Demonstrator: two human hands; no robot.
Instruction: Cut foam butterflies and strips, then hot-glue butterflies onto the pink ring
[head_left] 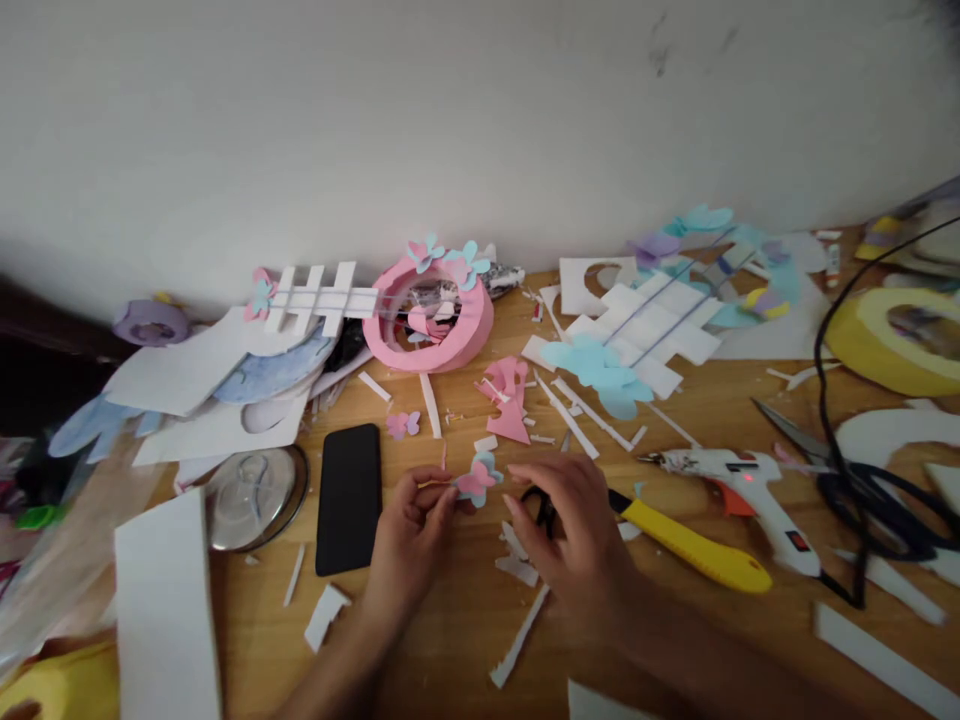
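Observation:
A small paper flower with a pink layer over a light blue one is pinched at its left edge by my left hand. Just to its right is my right hand, thumb and fingers apart, with nothing between them. Beyond the hands lie a pink and lilac paper butterfly and a cut pink paper scrap. Behind them stands a pink ring bearing blue and pink paper flowers, joined to a white slatted paper strip.
A black phone and a round metal lid lie at left. On the right are a yellow-handled cutter, a white glue gun with a cable, and dark-handled scissors. White paper strips litter the wooden table.

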